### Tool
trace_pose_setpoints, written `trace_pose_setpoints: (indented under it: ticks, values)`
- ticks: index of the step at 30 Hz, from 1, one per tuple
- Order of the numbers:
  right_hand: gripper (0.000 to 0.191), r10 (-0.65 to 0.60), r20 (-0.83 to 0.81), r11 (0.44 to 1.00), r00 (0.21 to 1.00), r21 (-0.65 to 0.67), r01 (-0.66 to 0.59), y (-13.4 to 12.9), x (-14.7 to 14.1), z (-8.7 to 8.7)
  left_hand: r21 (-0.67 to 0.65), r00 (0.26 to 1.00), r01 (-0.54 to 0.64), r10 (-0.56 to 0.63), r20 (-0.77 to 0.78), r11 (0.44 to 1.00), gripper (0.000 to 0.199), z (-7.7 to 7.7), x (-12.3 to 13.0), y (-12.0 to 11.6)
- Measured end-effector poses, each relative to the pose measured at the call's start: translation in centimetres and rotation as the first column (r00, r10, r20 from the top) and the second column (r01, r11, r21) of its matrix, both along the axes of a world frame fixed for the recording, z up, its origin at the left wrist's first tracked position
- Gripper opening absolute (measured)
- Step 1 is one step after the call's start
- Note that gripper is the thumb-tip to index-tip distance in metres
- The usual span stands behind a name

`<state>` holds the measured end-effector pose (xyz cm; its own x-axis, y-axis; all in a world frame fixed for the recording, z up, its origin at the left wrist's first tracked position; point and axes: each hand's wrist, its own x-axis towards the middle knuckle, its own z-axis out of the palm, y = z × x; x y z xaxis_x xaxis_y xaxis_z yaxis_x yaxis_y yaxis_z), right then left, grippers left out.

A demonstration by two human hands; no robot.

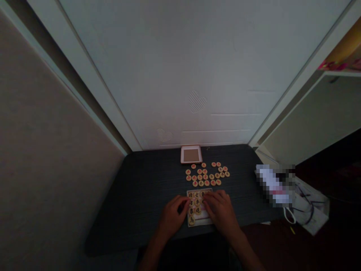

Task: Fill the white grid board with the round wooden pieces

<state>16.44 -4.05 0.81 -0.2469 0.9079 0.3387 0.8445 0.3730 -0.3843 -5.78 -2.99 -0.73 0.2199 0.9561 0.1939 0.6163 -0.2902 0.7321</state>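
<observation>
- The shallow tray is set flat near the front edge of the dark desk, directly between the hands, presumably so that both can be worked over it without stretching.
- The tray is flanked by the left hand at its left rim; thumb and fingers are bent toward each other beside a piece. Whether anything is pinched in this grip cannot be told.
- The right hand is held over the right part of the tray, fingers curled downward. Its fingertips are placed at or over pieces; closure of the grip cannot be told.
- Inside the tray, round pieces are laid flat in rows from the far left corner, possibly kept straight by the rim.
- Loose pieces are spread beyond the tray in uneven rows, characters upward, likely for easy reading and reach.
- A square case is placed at the back, seemingly out of the way.
- Appearance: pale, wood-coloured discs; dark characters in the tray, mostly red ones outside.
</observation>
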Motion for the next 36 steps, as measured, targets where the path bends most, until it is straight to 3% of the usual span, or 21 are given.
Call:
trace_pose_setpoints:
  ticks: [12,22,36]
  values:
    - [0.024,0.015,-0.016,0.998,1.000,-0.060,-0.016,0.2,-0.1,-0.7,0.010,1.000,-0.004,0.004,0.000,1.000,0.018,-0.4,0.0,-0.1]
    - [0.025,-0.017,-0.039,1.000,0.999,0.006,0.017,0.2,0.5,-0.9,-0.011,1.000,0.021,-0.022,-0.015,1.000,0.019,-0.4,-0.1,0.0]
    - [0.018,0.012,-0.035,1.000,0.999,-0.011,-0.012,-0.3,0.6,-1.1,-0.034,1.000,0.014,-0.015,-0.007,0.999,0.019,-0.6,-0.1,-0.1]
